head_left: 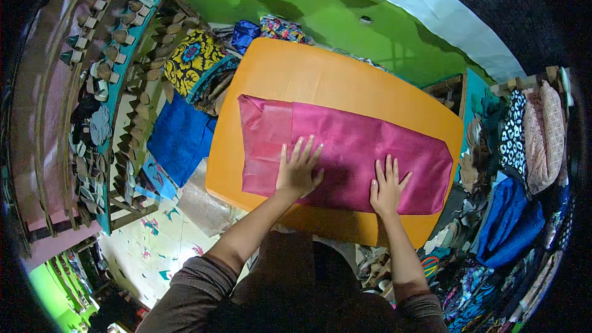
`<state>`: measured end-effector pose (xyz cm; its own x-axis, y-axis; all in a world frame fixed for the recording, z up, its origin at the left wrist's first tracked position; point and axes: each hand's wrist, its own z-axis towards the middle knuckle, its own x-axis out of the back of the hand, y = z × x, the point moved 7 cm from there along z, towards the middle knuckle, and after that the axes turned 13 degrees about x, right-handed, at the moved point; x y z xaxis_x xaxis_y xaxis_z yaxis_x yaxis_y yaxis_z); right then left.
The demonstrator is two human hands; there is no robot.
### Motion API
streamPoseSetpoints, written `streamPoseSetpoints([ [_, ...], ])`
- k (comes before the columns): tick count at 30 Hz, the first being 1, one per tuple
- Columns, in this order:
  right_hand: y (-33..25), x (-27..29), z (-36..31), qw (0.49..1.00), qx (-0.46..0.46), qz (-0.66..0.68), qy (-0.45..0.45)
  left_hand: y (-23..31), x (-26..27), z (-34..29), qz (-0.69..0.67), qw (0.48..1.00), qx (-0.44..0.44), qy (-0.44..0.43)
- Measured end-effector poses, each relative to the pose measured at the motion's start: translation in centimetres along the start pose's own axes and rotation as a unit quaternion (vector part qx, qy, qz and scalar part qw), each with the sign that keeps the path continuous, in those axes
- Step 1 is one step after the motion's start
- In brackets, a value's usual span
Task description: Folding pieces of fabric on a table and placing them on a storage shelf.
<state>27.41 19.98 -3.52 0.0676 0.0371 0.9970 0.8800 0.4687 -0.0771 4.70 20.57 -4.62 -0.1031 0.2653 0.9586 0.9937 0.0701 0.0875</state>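
A long piece of magenta, satin-like fabric (351, 132) lies folded across the orange table (320, 68). Its left end is a paler, pinkish-red section (265, 126) with a crease at the upper left corner. My left hand (299, 169) rests flat near where the paler section meets the magenta, fingers stretched and apart. Further right, my right hand (388, 188) lies on the magenta fabric with its fingers spread. Neither hand grips anything.
Wooden racks with shoe lasts (123, 37) stand at the left. Blue cloth (179, 139) and yellow-black floral fabric (194, 61) lie beside the table. Hanging and heaped fabrics (509, 222) crowd the right side. Scraps (151, 227) litter the floor at lower left.
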Motion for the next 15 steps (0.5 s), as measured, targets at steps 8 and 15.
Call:
streamPoseSetpoints([
  [8, -14.0, 0.9, 17.1, 0.956, 0.252, 0.149, -0.024, -0.4, -2.2, -0.2, 0.007, 0.997, -0.001, -0.083],
  [15, -16.9, -2.7, 18.9, 0.958, 0.231, 0.17, -0.031, 0.0, -1.4, -0.4, 0.003, 0.998, -0.039, -0.058],
])
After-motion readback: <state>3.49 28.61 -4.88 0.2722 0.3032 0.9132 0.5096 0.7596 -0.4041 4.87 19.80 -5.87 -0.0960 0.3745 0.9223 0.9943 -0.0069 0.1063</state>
